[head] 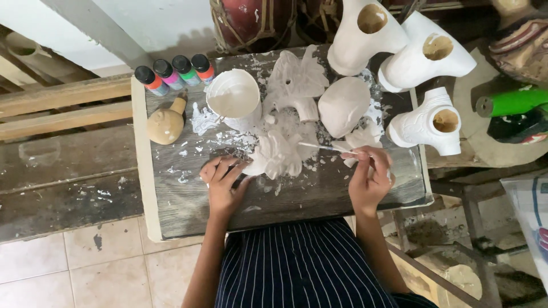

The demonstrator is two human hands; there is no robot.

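A white-coated carved figure is steadied at the centre of the frame on a paint-spattered wooden desk, the fingers of the left hand laid loosely against its left edge rather than clenched around it. A thin paintbrush is pinched in the fingers of the right hand, right of centre, its tip held at the figure's right side. A white cup of paint is seen just above the figure, with a second white carving and a rounded white piece beside it. Four small paint bottles with black caps are lined up in the upper left part of the desk, and an unpainted tan wooden piece lies below them. Three larger white hollow-necked forms are grouped at the upper right. A green roll is visible at the far right edge. A dark striped apron fills the lower centre.
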